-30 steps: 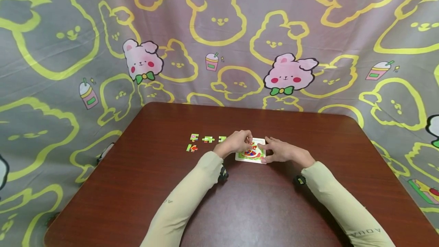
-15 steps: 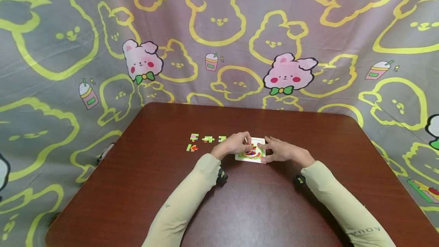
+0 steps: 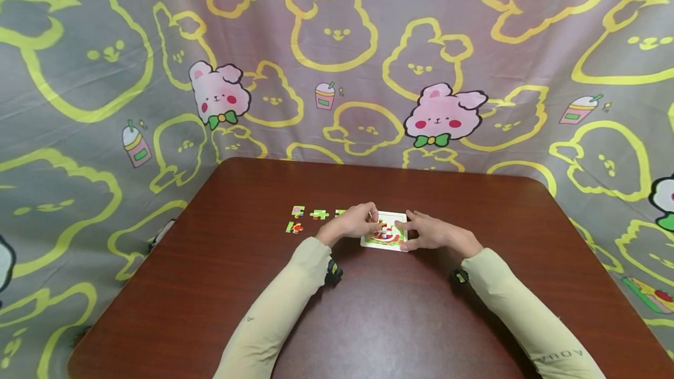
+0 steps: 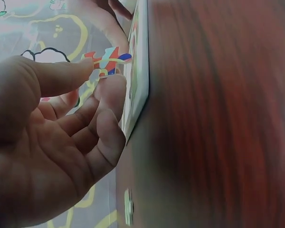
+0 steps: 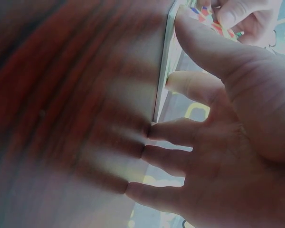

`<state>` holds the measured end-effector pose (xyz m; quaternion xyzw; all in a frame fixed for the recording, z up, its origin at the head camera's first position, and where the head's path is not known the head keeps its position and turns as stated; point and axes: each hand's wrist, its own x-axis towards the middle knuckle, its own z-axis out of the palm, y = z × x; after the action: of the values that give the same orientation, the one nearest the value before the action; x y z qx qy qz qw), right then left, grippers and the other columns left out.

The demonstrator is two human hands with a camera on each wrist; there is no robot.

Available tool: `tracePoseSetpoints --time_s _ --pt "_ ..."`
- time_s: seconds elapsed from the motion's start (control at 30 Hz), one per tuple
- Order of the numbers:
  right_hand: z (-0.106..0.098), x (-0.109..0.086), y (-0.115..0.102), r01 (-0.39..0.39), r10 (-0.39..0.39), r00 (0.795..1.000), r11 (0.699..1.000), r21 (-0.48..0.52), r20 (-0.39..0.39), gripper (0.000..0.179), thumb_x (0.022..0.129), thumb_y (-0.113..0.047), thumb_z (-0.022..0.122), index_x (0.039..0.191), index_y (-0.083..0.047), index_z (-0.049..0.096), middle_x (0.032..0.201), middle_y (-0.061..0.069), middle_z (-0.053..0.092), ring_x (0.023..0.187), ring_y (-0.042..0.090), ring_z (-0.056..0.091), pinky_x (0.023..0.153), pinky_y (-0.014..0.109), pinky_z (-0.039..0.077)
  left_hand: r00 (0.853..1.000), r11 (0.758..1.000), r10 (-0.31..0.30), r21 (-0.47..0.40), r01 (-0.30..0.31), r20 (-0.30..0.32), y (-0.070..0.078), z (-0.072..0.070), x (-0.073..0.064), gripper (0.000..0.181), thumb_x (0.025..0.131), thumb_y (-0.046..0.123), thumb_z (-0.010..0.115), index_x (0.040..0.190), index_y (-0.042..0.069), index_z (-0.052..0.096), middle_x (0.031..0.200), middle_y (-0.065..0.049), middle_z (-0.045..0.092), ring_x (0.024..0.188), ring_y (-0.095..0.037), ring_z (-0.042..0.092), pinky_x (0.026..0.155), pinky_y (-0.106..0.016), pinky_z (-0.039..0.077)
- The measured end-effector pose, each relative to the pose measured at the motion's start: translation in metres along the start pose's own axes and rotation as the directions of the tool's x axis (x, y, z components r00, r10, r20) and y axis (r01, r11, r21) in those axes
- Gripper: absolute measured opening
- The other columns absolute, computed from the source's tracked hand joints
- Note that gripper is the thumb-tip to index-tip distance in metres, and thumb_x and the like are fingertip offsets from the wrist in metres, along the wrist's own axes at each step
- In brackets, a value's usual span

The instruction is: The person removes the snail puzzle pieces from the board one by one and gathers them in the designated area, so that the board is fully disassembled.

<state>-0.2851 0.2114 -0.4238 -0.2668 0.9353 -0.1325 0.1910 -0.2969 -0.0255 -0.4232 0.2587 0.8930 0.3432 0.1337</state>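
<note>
A small square puzzle board (image 3: 395,215) with a white border and a colourful picture lies flat on the table. Between the thumb and index finger of my left hand (image 3: 354,222) is a jigsaw puzzle piece (image 4: 103,61) in red, light blue and dark blue. That hand is over the left part of the board, and the piece tilts up from the board's face. My right hand (image 3: 429,231) rests at the board's right edge, fingers spread. In the right wrist view its thumb and index finger touch the board (image 5: 165,71), while the other fingertips rest on the table.
Several loose puzzle pieces (image 3: 318,214) lie left of the board, one (image 3: 295,227) nearer than the others. My left hand partly covers the rightmost piece. The brown wooden table (image 3: 400,314) meets a patterned curtain (image 3: 363,121) at the back.
My left hand has drawn slightly left across the board, uncovering more of its picture and covering more of the nearest loose piece. My right hand has stayed in place.
</note>
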Motion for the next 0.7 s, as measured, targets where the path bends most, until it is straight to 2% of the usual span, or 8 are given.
tracePoseSetpoints --time_s 0.1,0.4,0.7 --pt "0.001 0.0 0.0 -0.005 0.005 1.0 1.0 0.004 0.0 0.075 0.087 -0.047 0.069 0.148 -0.011 0.042 0.156 0.036 0.017 0.144 0.055 0.017 0.111 0.065 0.026 1.0 1.0 0.009 0.018 -0.009 0.004 -0.005 -0.004 -0.004 0.015 0.093 0.016 0.066 0.091 0.009 0.053 0.071 -0.001 0.064 0.061 -0.013 0.065 0.059 -0.021 0.044" --pt "0.0 0.0 -0.001 -0.03 0.03 1.0 0.999 0.015 0.001 0.075 0.087 -0.047 0.068 0.149 -0.013 0.041 0.158 0.033 0.016 0.145 0.052 0.015 0.112 0.065 0.025 1.0 0.999 -0.024 -0.031 0.024 0.012 -0.02 -0.02 -0.014 0.015 0.094 0.015 0.066 0.092 0.008 0.052 0.079 -0.003 0.064 0.064 -0.016 0.068 0.057 -0.022 0.048" --pt "0.0 0.0 -0.001 -0.032 0.032 0.999 0.999 0.023 0.005 0.075 0.088 -0.046 0.069 0.149 -0.014 0.04 0.159 0.031 0.015 0.146 0.051 0.014 0.112 0.065 0.024 0.997 0.997 -0.067 -0.027 0.067 0.028 -0.035 -0.038 -0.02 0.014 0.094 0.016 0.066 0.092 0.01 0.053 0.079 -0.007 0.067 0.067 -0.017 0.067 0.055 -0.023 0.046"
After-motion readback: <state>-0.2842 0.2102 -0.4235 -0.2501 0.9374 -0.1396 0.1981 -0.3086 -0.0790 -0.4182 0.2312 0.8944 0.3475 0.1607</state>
